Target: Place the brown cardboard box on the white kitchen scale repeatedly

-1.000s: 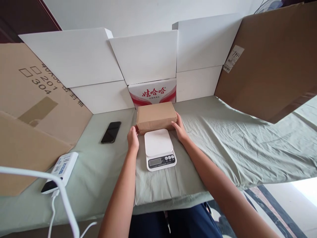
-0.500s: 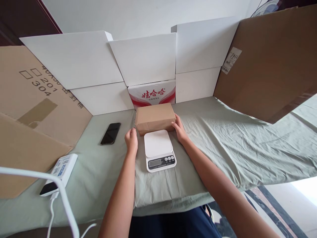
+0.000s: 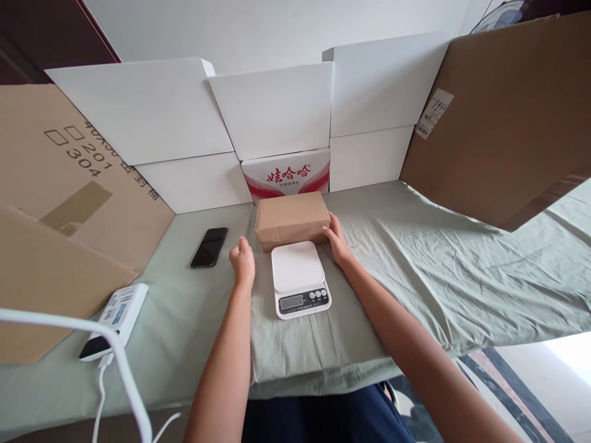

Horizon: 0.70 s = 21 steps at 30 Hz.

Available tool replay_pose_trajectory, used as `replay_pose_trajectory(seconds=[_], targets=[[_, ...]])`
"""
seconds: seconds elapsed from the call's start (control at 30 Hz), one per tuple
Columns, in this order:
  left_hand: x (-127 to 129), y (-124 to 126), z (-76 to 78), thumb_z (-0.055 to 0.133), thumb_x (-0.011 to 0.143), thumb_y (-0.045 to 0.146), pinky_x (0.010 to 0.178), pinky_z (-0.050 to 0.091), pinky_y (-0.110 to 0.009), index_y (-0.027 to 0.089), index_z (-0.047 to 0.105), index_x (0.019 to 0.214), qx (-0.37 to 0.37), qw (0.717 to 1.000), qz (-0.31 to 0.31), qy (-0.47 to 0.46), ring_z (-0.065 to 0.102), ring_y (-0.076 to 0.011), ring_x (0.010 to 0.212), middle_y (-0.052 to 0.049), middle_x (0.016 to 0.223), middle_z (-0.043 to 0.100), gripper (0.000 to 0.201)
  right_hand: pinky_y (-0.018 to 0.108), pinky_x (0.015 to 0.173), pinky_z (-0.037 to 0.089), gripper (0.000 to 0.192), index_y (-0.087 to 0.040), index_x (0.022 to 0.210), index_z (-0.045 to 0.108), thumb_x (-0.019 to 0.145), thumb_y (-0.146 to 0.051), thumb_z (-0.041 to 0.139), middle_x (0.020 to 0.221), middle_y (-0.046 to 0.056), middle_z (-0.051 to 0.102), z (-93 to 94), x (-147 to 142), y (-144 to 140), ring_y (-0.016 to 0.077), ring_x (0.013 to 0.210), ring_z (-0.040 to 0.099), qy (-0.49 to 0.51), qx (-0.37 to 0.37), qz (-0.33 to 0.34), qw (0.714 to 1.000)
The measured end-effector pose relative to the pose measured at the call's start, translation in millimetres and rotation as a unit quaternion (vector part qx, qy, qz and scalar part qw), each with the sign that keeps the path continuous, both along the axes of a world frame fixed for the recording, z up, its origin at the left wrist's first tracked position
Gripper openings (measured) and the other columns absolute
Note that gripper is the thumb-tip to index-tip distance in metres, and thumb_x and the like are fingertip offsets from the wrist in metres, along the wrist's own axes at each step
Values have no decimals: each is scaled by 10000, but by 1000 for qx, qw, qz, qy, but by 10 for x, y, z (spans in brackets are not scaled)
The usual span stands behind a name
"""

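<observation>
A brown cardboard parcel (image 3: 290, 218) lies on the green cloth just behind a white digital kitchen scale (image 3: 299, 277). My right hand (image 3: 336, 241) rests flat against the parcel's right end, touching it. My left hand (image 3: 242, 261) hovers loosely curled to the left of the scale, a short way off the parcel's left end, holding nothing. A black phone (image 3: 209, 247) lies left of my left hand.
White boxes (image 3: 272, 107) and a red-and-white printed carton (image 3: 287, 173) line the back. Large brown cardboard sheets (image 3: 503, 117) lean at both sides. A white power bank (image 3: 117, 311) with a white cable (image 3: 124, 381) sits at the front left. The table's front edge is near my lap.
My left hand has let go of the parcel's left end and drawn back toward me and slightly left. My right hand stays against the right end. The parcel has not moved.
</observation>
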State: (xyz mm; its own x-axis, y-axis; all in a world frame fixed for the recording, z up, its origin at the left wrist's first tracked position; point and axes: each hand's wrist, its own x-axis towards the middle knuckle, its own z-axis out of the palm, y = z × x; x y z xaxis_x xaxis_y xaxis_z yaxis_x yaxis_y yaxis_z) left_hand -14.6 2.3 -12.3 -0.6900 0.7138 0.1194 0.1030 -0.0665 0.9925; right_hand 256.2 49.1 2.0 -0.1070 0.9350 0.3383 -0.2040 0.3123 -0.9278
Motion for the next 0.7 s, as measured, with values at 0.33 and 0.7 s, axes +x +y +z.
replay_pose_trajectory(seconds=[0.33,0.7], targets=[[84,-27,174,606,853,521,459,112,-293,281,140,685,36,992,27,-120,128,-87,489,81,562,130,550,357,927,512,278,-272,982,533,860,-513,599,995,9,577,-122,24,89,201,963,574,-9,-52,-140,989],[115,-40,196,634,842,494,456,97,-284,277,139,670,51,991,8,-122,111,-75,487,86,578,119,568,314,503,163,520,-266,636,153,895,-439,570,572,-76,124,-108,8,61,129,512,132,29,-109,-156,981]])
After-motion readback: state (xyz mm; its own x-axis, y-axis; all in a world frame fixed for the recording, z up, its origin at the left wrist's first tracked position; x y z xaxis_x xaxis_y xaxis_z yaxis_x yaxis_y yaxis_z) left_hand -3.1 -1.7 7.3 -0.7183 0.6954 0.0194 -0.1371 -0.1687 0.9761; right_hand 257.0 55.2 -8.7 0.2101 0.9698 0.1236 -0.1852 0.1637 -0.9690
